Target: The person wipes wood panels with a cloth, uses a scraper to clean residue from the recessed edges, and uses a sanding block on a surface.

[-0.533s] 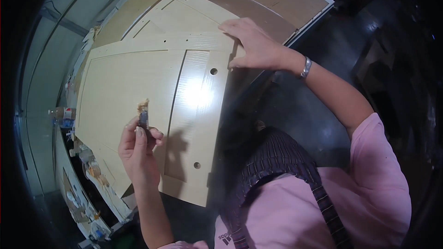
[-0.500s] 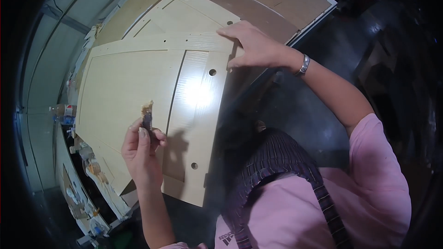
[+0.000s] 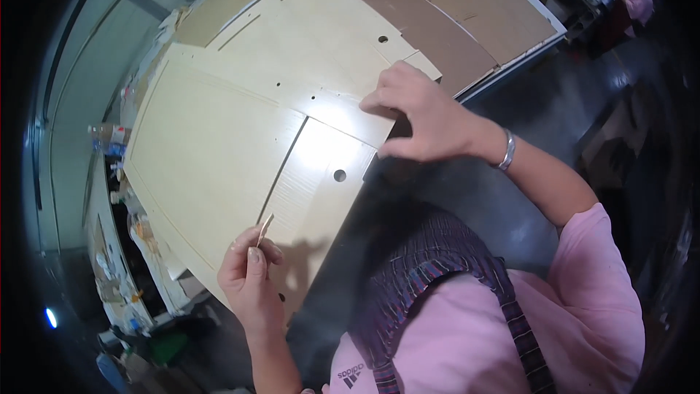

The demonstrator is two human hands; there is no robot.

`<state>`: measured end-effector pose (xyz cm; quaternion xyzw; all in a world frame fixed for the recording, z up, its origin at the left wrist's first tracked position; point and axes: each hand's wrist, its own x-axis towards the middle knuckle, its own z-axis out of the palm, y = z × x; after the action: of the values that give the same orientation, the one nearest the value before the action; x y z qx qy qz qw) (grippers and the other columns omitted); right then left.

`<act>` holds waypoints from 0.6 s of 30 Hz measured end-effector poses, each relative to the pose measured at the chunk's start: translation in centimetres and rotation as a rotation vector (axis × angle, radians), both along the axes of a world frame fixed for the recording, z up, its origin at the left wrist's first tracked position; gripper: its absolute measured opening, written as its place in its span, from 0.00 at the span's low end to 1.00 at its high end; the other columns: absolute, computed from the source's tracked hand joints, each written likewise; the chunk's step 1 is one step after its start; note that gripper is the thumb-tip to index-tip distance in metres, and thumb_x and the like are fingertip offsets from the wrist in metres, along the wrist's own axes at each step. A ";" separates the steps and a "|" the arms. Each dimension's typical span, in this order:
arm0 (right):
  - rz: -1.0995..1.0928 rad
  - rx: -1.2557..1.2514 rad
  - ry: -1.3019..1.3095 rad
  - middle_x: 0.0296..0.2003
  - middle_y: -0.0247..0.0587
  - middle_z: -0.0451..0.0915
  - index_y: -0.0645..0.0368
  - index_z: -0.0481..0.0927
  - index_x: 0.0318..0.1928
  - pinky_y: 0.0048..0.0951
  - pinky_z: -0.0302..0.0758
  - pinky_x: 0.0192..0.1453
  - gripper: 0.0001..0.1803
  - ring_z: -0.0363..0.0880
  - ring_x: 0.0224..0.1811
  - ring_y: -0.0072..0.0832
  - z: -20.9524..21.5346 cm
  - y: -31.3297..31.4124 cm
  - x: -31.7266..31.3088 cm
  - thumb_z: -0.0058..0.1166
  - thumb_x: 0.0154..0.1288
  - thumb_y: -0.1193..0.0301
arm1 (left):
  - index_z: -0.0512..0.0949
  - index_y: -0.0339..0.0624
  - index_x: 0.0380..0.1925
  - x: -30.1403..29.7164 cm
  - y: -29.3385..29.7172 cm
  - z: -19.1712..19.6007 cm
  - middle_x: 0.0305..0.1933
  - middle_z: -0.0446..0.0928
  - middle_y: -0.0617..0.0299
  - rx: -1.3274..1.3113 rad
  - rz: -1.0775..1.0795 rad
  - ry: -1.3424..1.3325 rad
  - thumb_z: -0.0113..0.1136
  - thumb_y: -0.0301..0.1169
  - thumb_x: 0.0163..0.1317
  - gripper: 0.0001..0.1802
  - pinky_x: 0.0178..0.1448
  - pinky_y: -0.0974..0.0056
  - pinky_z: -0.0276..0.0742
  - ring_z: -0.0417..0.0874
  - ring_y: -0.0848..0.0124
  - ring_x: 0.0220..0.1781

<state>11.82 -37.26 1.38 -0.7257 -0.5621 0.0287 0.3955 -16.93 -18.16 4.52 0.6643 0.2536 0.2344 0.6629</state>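
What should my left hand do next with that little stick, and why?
Probably lower the stick the last bit onto the groove in the pale panel. The left hand pinches it with its tip right at the groove's near end, while the right hand presses flat on the panel's edge, steadying it.

Dark glossy floor (image 3: 510, 211), cluttered shelf (image 3: 120, 248) at left, grey wall (image 3: 65, 102)

two hands, left hand (image 3: 250, 277), right hand (image 3: 426, 120), one small wooden stick (image 3: 265, 227), one bracelet (image 3: 507, 150)
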 end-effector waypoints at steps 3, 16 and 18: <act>0.071 -0.039 0.021 0.43 0.46 0.77 0.62 0.82 0.48 0.41 0.72 0.60 0.21 0.74 0.53 0.44 0.6 1.7 3.3 0.66 0.55 0.65 | 0.78 0.33 0.55 0.7 -1.9 -0.9 0.37 0.77 0.61 0.062 0.050 0.049 0.55 0.27 0.73 0.14 0.41 0.73 0.72 0.76 0.78 0.35; 0.534 0.044 -0.317 0.58 0.53 0.75 0.61 0.80 0.55 0.42 0.69 0.67 0.25 0.69 0.63 0.47 -2.0 18.2 6.2 0.57 0.63 0.58 | 0.86 0.43 0.46 10.0 -12.4 -2.3 0.27 0.67 0.61 0.885 0.531 0.425 0.67 0.16 0.53 0.20 0.33 0.66 0.66 0.69 0.68 0.29; 0.525 0.073 -0.320 0.59 0.54 0.75 0.61 0.81 0.54 0.43 0.69 0.67 0.25 0.68 0.64 0.47 -2.8 17.9 5.8 0.57 0.63 0.58 | 0.86 0.43 0.46 10.9 -13.7 -2.8 0.27 0.68 0.62 0.914 0.594 0.515 0.67 0.17 0.53 0.19 0.36 0.66 0.65 0.70 0.68 0.31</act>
<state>17.66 -19.35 -1.41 -0.5364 -0.7862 -0.0047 0.3068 -5.99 -31.89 1.69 0.8180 0.4544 0.3263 0.1337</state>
